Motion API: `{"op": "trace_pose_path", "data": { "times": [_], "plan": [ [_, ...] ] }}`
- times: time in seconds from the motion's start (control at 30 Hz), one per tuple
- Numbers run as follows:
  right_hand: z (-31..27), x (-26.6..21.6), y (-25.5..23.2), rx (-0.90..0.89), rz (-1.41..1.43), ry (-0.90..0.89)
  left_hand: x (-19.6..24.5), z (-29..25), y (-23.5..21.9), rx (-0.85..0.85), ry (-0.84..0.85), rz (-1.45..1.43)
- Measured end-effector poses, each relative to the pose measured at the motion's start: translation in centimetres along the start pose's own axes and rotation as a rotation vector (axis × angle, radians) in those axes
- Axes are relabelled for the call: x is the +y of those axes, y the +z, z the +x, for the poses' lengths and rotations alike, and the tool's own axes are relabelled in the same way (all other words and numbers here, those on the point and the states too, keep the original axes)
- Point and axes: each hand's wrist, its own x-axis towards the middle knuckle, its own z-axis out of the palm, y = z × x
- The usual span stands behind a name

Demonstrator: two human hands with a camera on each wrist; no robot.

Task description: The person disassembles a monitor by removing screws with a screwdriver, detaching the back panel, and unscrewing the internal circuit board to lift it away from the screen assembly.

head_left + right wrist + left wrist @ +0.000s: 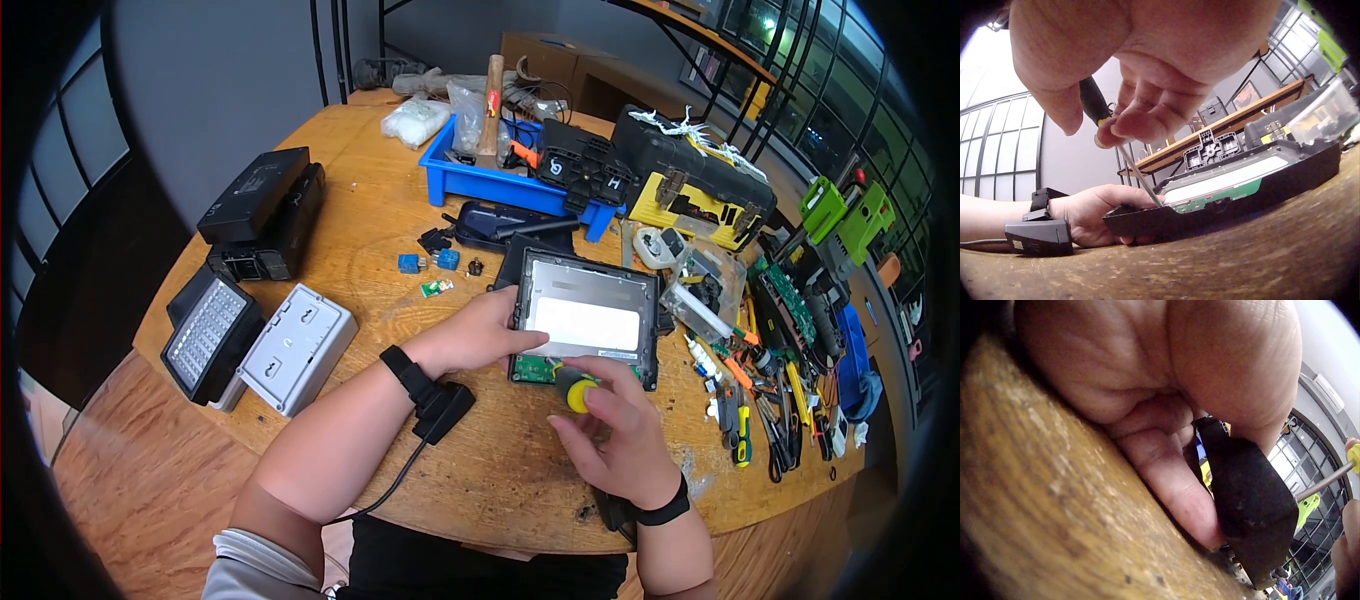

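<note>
My left hand (478, 336) grips the left side of a black device housing (649, 350), thumb on top and fingers at its outer side, close to the table. Inside the housing lie a silver display panel (590, 285) with a white label area and, along the near edge, a green circuit board (533, 371). My right hand (628, 436) holds a screwdriver (578, 391) by its grey and yellow handle. In the right wrist view the screwdriver's slanted shaft (1140, 177) reaches down to the board's edge, beside my left thumb. The left wrist view shows the housing's black corner (1254, 500) against my fingers.
Left of the housing lie a grey-white case (300, 345), a lamp-like panel (207, 338) and stacked black boxes (262, 205). Behind stand a blue tray (480, 186) with a hammer (492, 110) and a black-yellow toolbox (690, 175). Several hand tools (790, 410) crowd the right side.
</note>
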Motion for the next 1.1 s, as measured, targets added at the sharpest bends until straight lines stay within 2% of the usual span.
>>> {"op": "trace_pose_path", "data": {
  "times": [1.1],
  "plan": [
    [0.03,0.01,0.08,0.003,0.0,-0.001,0.02,-0.04,-0.07,-0.01,0.015,-0.001]
  ]
}}
